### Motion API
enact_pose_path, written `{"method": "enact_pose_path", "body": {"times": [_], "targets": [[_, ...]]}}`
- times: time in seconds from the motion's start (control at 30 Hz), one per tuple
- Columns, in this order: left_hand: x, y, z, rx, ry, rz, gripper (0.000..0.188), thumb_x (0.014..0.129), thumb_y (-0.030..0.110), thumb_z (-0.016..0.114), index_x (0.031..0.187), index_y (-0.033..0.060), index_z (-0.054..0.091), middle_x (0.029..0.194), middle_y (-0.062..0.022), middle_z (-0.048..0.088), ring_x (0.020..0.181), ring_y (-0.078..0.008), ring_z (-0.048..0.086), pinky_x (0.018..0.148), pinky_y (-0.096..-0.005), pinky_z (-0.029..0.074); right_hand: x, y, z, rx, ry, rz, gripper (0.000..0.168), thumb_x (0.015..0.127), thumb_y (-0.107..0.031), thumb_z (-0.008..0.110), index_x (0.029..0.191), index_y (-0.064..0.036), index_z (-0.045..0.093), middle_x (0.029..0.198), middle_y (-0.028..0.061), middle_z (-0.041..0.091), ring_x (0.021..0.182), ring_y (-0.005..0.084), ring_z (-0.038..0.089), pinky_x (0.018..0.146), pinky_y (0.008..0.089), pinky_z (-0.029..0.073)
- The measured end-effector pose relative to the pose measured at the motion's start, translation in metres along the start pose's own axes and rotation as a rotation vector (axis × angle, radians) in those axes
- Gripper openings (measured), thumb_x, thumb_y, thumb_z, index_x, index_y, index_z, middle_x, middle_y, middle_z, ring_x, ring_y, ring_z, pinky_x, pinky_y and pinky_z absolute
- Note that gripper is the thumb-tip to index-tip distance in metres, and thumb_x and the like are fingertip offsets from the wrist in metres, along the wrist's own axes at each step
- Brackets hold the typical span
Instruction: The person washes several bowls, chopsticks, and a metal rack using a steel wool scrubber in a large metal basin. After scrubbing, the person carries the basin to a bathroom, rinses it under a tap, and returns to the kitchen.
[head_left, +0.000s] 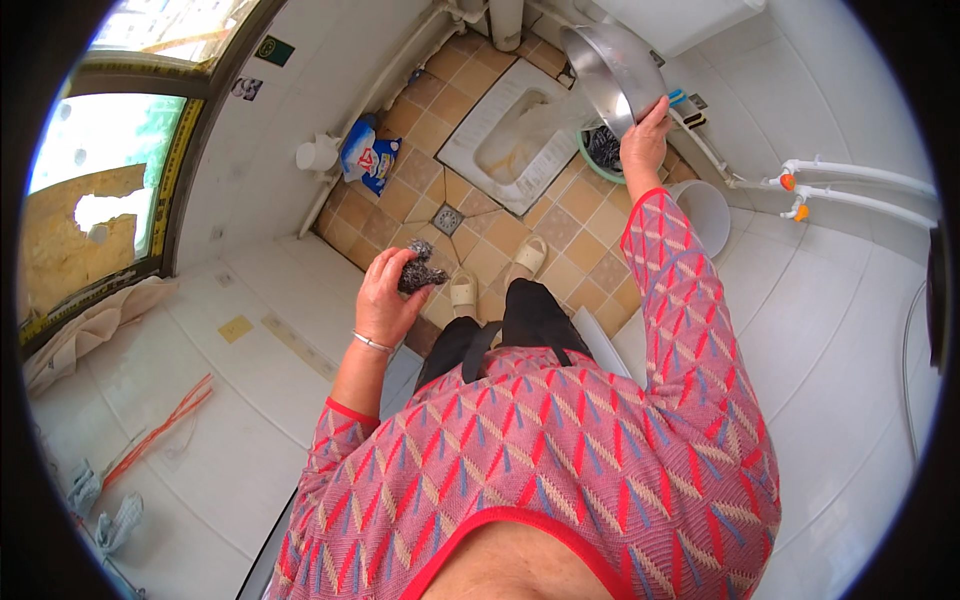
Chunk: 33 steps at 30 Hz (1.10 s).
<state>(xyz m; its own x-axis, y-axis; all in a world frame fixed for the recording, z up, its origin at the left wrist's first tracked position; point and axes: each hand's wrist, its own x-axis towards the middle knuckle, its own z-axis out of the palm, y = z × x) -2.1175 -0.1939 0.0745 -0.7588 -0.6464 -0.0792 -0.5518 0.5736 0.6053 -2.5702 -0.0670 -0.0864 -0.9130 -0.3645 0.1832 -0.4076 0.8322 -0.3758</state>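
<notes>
My right hand (646, 146) grips the rim of a stainless steel basin (626, 75), which is tipped on its side over the squat toilet (531, 184). Water pours from the basin's lip into the toilet bowl. In my left hand (386, 296) is a dark grey scrubbing pad (421, 271), probably steel wool, held between thumb and fingers above the floor. Below the steel basin stands a green-rimmed basin (609, 177) with dark, patterned cloth inside, partly hidden by the steel one and my right hand.
A white bucket (705, 217) stands by the right wall, below white pipes (855, 169) with orange valve handles. A blue plastic packet (369, 159) leans at the left wall. A floor drain (448, 219) lies before my slippers (529, 255). A white cistern (675, 19) hangs at the back.
</notes>
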Motion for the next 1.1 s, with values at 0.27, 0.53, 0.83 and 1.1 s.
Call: {"method": "enact_pose_path", "body": {"times": [0.27, 0.53, 0.83, 1.1], "targets": [[0.010, 0.008, 0.006, -0.324, -0.171, -0.118, 0.050, 0.074, 0.018, 0.084, 0.117, 0.0059, 0.060, 0.106, -0.0107, 0.064, 0.100, -0.0238, 0.063, 0.088, -0.0333, 0.051, 0.004, 0.006, -0.006, -0.085, 0.281, -0.372, 0.069, 0.088, -0.009, 0.060, 0.148, -0.023, 0.028, 0.135, 0.0320, 0.048, 0.088, 0.0456, 0.067, 0.058, 0.0470, 0.058], [0.087, 0.048, 0.084, -1.021, -0.607, -0.385, 0.037, 0.093, 0.036, 0.068, 0.114, 0.0055, 0.063, 0.091, 0.0003, 0.065, 0.078, -0.0073, 0.058, 0.066, -0.0232, 0.045, -0.080, -0.006, -0.051, 0.222, 0.099, 0.051, 0.075, 0.085, -0.010, 0.057, 0.151, -0.015, 0.022, 0.134, 0.0273, 0.049, 0.098, 0.0481, 0.062, 0.081, 0.0537, 0.053], [0.143, 0.223, 0.219, -0.971, -0.847, -0.416, 0.068, 0.084, 0.034, 0.075, 0.127, -0.0132, 0.049, 0.109, -0.0139, 0.065, 0.095, -0.0199, 0.064, 0.078, -0.0332, 0.054, -0.191, 0.056, -0.126, 0.358, -0.074, 0.176, 0.083, 0.083, -0.008, 0.059, 0.153, -0.013, 0.016, 0.129, 0.0296, 0.047, 0.096, 0.0469, 0.063, 0.074, 0.0528, 0.053], [0.154, 0.302, 0.342, -0.879, -0.961, -0.434, 0.025, 0.089, 0.017, 0.067, 0.103, -0.0035, 0.063, 0.091, -0.0115, 0.070, 0.075, -0.0212, 0.069, 0.068, -0.0359, 0.057, -0.199, 0.144, -0.201, 0.123, -0.251, 0.097, 0.074, 0.076, -0.020, 0.076, 0.134, 0.005, 0.037, 0.146, 0.0270, 0.037, 0.109, 0.0443, 0.058, 0.083, 0.0475, 0.054]]}}
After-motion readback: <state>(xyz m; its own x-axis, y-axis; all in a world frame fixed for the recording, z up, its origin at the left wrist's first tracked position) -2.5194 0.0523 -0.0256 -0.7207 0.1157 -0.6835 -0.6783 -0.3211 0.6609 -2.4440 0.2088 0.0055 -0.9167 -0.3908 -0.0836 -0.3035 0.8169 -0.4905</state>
